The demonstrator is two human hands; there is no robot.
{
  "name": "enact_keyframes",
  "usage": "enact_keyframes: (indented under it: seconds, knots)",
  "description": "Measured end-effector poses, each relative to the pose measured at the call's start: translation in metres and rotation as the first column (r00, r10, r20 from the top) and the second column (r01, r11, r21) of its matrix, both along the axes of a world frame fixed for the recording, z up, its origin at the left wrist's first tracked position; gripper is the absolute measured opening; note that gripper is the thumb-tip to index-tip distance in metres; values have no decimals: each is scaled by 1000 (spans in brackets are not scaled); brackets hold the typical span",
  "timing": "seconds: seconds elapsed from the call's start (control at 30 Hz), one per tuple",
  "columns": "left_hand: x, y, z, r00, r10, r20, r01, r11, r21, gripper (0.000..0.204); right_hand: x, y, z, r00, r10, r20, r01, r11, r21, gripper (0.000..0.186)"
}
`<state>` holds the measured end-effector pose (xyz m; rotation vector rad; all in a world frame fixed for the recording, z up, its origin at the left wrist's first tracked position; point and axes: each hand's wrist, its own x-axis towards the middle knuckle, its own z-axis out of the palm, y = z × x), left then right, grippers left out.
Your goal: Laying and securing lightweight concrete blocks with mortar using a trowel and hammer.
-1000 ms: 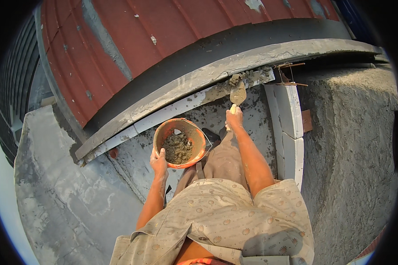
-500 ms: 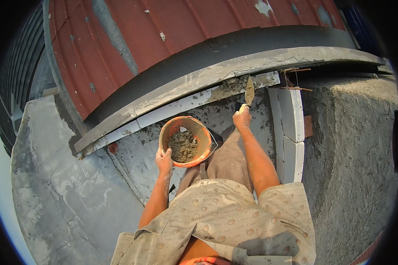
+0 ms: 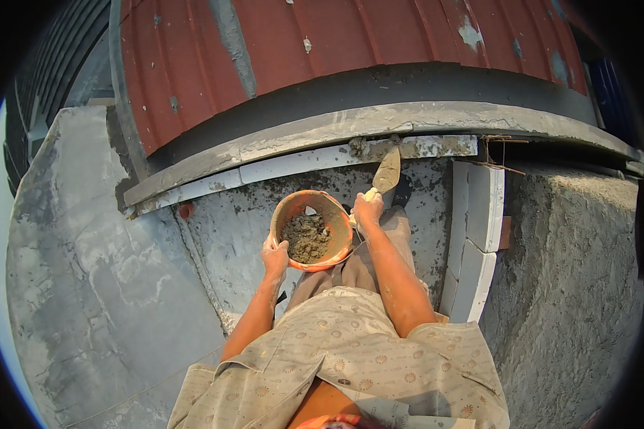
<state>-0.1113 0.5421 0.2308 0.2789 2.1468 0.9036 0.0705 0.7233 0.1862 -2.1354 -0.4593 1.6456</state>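
Note:
My left hand point(image 3: 275, 256) grips the left rim of an orange bucket point(image 3: 338, 252), its thumb over the edge. Grey-brown wet mortar point(image 3: 305, 239) lies inside the bucket. Closed around a pale handle, my right hand point(image 3: 367, 212) holds a trowel point(image 3: 388, 171), its mortar-smeared blade pointing away from me. Just beyond the blade's tip runs a low row of white blocks point(image 3: 279, 166), with lumps of mortar point(image 3: 358, 146) on its top near the right end. The blade looks close to this row; whether it touches cannot be made out.
A concrete ledge point(image 3: 293, 134) curves behind the blocks, below a red ribbed metal roof point(image 3: 322, 43). White blocks point(image 3: 485, 207) stand upright at right, beside a rough cement surface point(image 3: 565, 286). Thin rusty rods point(image 3: 504, 168) stick out near the corner. A short pipe end point(image 3: 186, 210) shows at left.
The trowel has drawn back from the block row toward me and left, its blade now turned broad side up. The mortar on the row looks more spread. The view has shifted slightly.

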Motion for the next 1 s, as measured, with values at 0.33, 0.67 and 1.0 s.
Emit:
enact_keyframes:
  seconds: [0.33, 0.67, 1.0]
  knots:
    - [13, -28, 20, 989, 137, -49, -136, 991, 19, 52, -10, -17, -7, 590, 742, 318, -804, 577, 144, 39]
    - [35, -3, 60, 955, 152, -257, -150, 988, 28, 41, 168, 118, 47, 378, 878, 293, -922, 387, 27, 37]
    - [65, 109, 126, 903, -89, -420, 154, 981, 122, 29, 75, 107, 152, -351, 519, 779, -770, -633, 74, 21]
